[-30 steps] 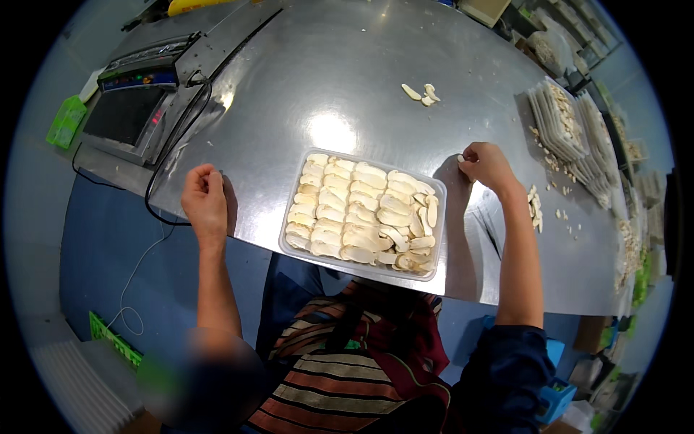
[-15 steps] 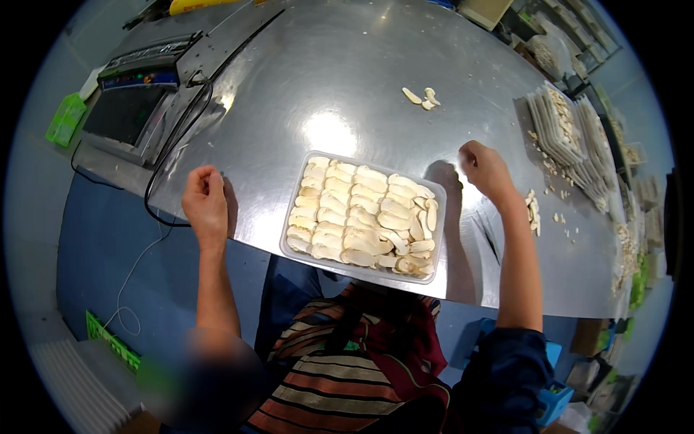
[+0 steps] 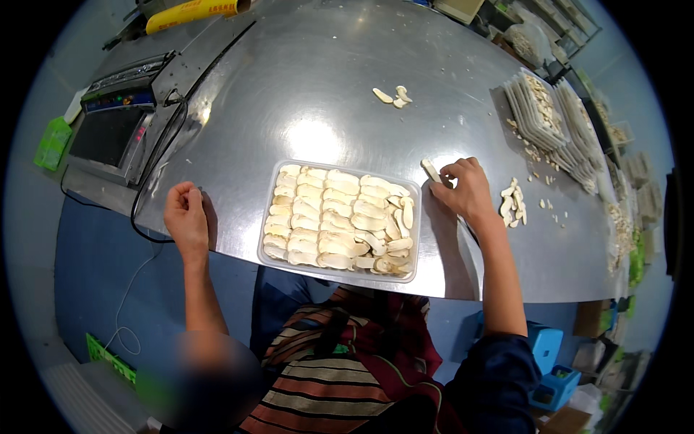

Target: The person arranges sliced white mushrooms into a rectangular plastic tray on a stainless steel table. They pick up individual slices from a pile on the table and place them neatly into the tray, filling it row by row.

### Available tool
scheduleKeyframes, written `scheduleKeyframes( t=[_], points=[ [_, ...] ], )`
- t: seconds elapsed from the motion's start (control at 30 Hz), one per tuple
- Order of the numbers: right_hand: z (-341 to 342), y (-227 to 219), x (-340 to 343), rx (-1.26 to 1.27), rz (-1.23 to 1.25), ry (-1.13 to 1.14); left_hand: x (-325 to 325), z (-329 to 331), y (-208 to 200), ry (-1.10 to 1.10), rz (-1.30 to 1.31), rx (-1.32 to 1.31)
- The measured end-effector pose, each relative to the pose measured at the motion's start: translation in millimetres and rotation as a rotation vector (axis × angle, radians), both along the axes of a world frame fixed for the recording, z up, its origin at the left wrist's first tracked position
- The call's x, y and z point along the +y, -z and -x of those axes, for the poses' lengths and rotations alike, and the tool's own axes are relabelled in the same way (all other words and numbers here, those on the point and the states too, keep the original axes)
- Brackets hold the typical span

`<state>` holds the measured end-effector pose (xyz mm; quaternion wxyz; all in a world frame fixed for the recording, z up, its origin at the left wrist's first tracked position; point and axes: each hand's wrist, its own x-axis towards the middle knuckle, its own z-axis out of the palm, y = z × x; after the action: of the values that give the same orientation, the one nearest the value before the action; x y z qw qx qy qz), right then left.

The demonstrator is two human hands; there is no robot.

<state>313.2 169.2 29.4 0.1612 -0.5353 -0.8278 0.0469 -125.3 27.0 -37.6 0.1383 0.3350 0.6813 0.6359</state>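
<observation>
A clear plastic tray [image 3: 267,239] sits near the table's front edge, filled with pale mushroom slices [image 3: 338,220]. They overlap in neat columns at the left and middle, and lie more jumbled at the lower right. Just beyond the tray's right side, my right hand [image 3: 466,189] pinches a single mushroom slice [image 3: 431,171] between thumb and fingers. My left hand [image 3: 186,219] is closed by the table edge, left of the tray and apart from it; whatever its fingers may hold is hidden.
Loose slices lie on the metal table [image 3: 347,65] at the back [image 3: 394,96] and in a small pile [image 3: 512,202] at right. Stacked trays [image 3: 535,108] stand far right with crumbs around them. A scale [image 3: 108,137] with a black cable [image 3: 155,173] occupies the left.
My right hand has moved left toward the tray and turned, and a mushroom slice now shows in its fingers. My left hand stays closed by the table edge. The whole view has shifted slightly.
</observation>
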Motion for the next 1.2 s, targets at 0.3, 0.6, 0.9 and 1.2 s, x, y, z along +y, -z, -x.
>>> scheduleKeyframes(
  t=[0.3,0.6,0.9,1.2],
  points=[
    [5,0,-8,0.171,0.092,0.026,-1,-4,-4,-0.026,0.01,0.058],
    [64,-18,-95,0.198,-0.14,-0.488,-2,-4,-5,-0.023,0.015,0.058],
    [70,-9,-93,0.15,-0.126,-0.459,-1,-3,-5,-0.015,0.007,0.005],
    [56,-28,-38,0.146,-0.225,-0.25,-4,-5,-6,-0.033,0.032,0.069]
  ],
)
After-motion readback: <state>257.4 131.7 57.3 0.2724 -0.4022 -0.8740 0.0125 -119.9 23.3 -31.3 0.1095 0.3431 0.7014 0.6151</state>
